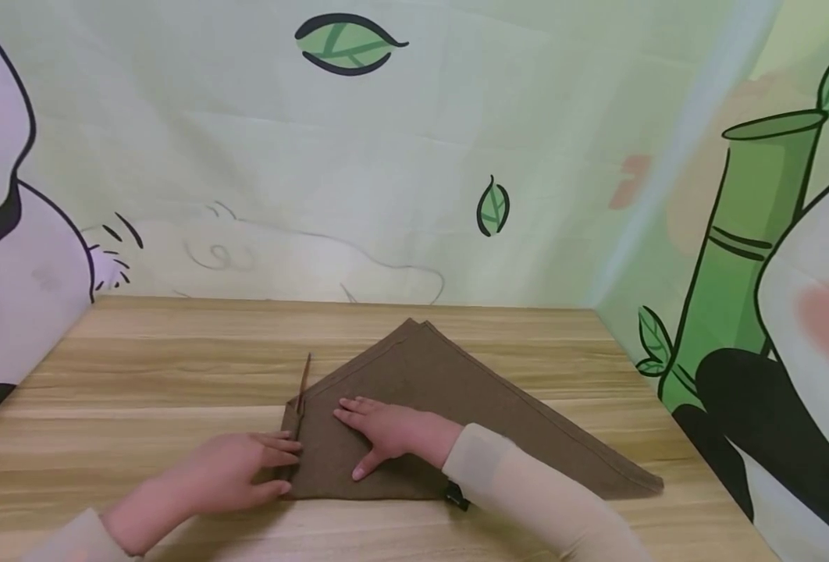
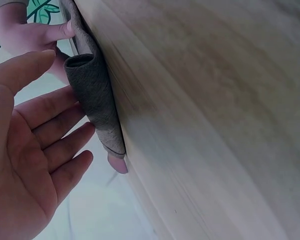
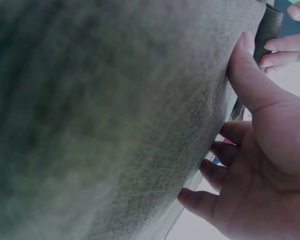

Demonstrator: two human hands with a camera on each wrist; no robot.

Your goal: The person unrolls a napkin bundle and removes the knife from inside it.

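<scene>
A brown cloth, folded to a triangle, lies on the wooden table. Its left edge is turned over into a flat roll. From the far end of that roll sticks out a thin brown stick-like piece; the rest of it is hidden in the cloth. My left hand touches the roll with its fingertips, the fingers nearly straight and the thumb apart. My right hand rests on the cloth just right of the roll, fingers extended and thumb spread toward me.
The wooden table extends around the cloth on all sides. A small black object shows below the right wrist at the cloth's near edge. Behind stands a pale green printed backdrop with leaves, bamboo and pandas.
</scene>
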